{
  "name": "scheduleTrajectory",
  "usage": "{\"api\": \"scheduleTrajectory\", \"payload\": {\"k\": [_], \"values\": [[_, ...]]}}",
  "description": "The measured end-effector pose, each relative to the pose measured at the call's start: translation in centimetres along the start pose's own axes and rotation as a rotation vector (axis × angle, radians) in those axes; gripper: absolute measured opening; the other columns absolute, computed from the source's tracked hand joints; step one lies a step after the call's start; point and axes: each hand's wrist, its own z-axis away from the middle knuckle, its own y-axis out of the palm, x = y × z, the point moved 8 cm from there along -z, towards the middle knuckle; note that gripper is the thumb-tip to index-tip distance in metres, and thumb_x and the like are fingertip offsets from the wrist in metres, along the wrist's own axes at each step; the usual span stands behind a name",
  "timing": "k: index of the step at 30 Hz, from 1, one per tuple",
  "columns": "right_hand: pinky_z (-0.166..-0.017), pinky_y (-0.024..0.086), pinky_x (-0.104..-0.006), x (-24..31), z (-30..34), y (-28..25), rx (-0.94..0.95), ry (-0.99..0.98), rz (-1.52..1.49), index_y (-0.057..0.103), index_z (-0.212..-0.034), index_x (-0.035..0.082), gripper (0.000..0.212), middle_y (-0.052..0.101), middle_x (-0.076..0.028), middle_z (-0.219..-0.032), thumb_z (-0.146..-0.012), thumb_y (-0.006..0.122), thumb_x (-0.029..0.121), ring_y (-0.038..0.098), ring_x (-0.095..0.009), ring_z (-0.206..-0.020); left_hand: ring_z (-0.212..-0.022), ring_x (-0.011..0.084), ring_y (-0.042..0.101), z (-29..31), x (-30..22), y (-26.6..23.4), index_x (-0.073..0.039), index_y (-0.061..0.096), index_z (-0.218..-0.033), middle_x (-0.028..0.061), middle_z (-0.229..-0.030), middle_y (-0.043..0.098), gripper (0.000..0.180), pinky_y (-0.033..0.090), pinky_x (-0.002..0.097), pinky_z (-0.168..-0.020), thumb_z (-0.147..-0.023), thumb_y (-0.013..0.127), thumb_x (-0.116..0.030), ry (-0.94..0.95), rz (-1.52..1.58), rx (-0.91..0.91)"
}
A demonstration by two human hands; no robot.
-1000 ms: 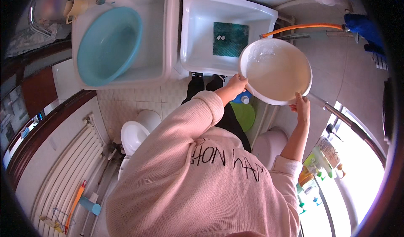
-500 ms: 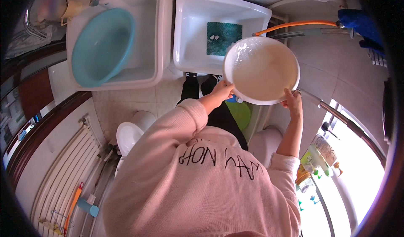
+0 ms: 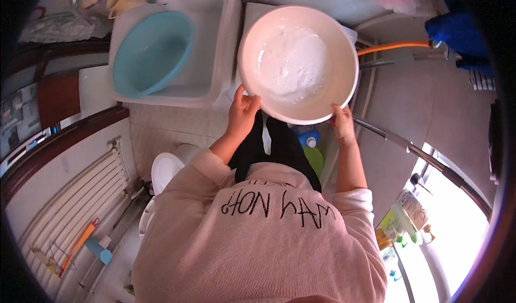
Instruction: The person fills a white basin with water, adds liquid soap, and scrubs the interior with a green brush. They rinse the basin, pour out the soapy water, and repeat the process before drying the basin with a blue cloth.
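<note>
Both hands hold a round, cream-white basin (image 3: 344, 72) in front of me. Clear water, bright with reflections and rippling, lies in its bottom. My left hand (image 3: 243, 113) is closed on the near left rim, and my right hand (image 3: 342, 123) grips the near right rim with the thumb on top. Most of the fingers are hidden under the basin. It hangs over the low white sink (image 3: 350, 33), of which only bits of the edge show behind it.
Left, a tilted blue-green basin (image 3: 153, 55) rests in a white washbasin (image 3: 207, 82). An orange hose (image 3: 395, 47) runs to the right wall beside a metal rail (image 3: 398, 139). A blue bottle (image 3: 308, 139) and a green round thing (image 3: 314, 160) stand by my legs. A radiator (image 3: 80, 211) is at lower left.
The basin has moved left and looks larger, now covering most of the low sink. Both hands went left with it. The water inside now shows stronger reflections and ripples.
</note>
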Motion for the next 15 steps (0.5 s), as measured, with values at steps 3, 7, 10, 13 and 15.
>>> {"api": "scheduleTrajectory", "payload": {"k": [3,7,10,13,15], "values": [[-0.049,0.043,-0.0222,5.8,0.2,0.6,-0.010,-0.110,0.173,0.051,-0.098,0.003,0.023,0.056,-0.002,-0.072,-0.082,0.051,0.021,0.050,-0.009,-0.054,-0.070,0.0128,0.055,-0.1,0.1,-0.1,0.000,0.031,-0.121,0.0069,-0.080,0.057,0.046,0.046,0.0253,-0.065,-0.083,0.053,-0.013,-0.010,0.039,-0.106],[-0.048,0.039,-0.0217,13.4,1.9,3.5,0.010,-0.262,0.412,0.050,-0.097,0.000,0.023,0.055,-0.002,-0.073,-0.082,0.052,0.017,0.047,-0.007,-0.054,-0.067,0.0128,0.055,1.5,1.9,0.3,-0.006,0.028,-0.126,0.0072,-0.080,0.056,0.053,0.047,0.0268,-0.064,-0.083,0.054,-0.023,-0.192,0.214,-0.080],[-0.049,0.041,-0.0233,17.3,2.8,5.5,-0.021,-0.303,0.599,0.052,-0.098,-0.001,0.030,0.057,-0.005,-0.074,-0.081,0.054,0.023,0.051,-0.010,-0.057,-0.063,0.0129,0.056,1.9,-0.5,-0.5,-0.009,0.024,-0.129,0.0066,-0.078,0.056,0.057,0.047,0.0270,-0.063,-0.083,0.053,-0.027,-0.172,0.306,-0.067],[-0.049,0.042,-0.0252,20.7,4.0,8.2,-0.073,-0.298,0.852,0.053,-0.092,-0.003,0.036,0.057,-0.008,-0.066,-0.079,0.055,0.031,0.053,-0.011,-0.054,-0.063,0.0132,0.056,2.7,-1.9,-1.5,-0.010,0.021,-0.130,0.0064,-0.077,0.057,0.060,0.047,0.0271,-0.063,-0.083,0.052,-0.030,-0.206,0.362,-0.074],[-0.049,0.042,-0.0253,22.2,4.5,10.3,-0.064,-0.319,0.971,0.054,-0.091,-0.003,0.036,0.057,-0.008,-0.066,-0.079,0.055,0.031,0.053,-0.012,-0.054,-0.062,0.0119,0.055,3.1,-2.0,-2.5,-0.011,0.026,-0.128,0.0043,-0.074,0.055,0.056,0.046,0.0270,-0.063,-0.083,0.052,-0.032,-0.252,0.381,-0.082]]}}
